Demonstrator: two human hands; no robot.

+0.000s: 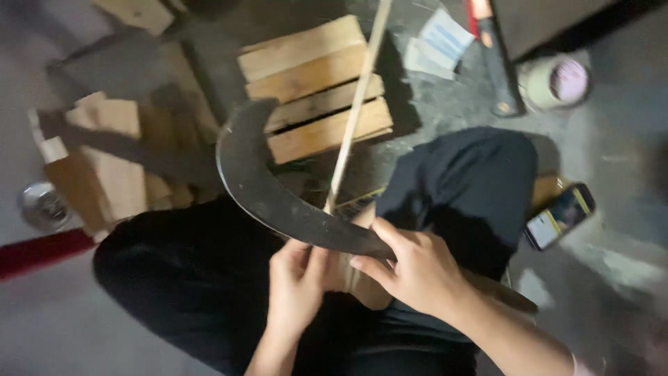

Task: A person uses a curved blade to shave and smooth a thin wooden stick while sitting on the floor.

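Dim workshop floor, seen from above.

We note a grey concrete floor (612, 209), scuffed and dusty, under weak light. A small pallet of pale wooden slats (313, 87) lies ahead of us; loose wood offcuts (111, 160) sit to the left beside a round metal cap (42, 205). Far right: a white tin (557, 82), a dark-handled tool (497, 63), folded papers (438, 42), a phone (560, 216).
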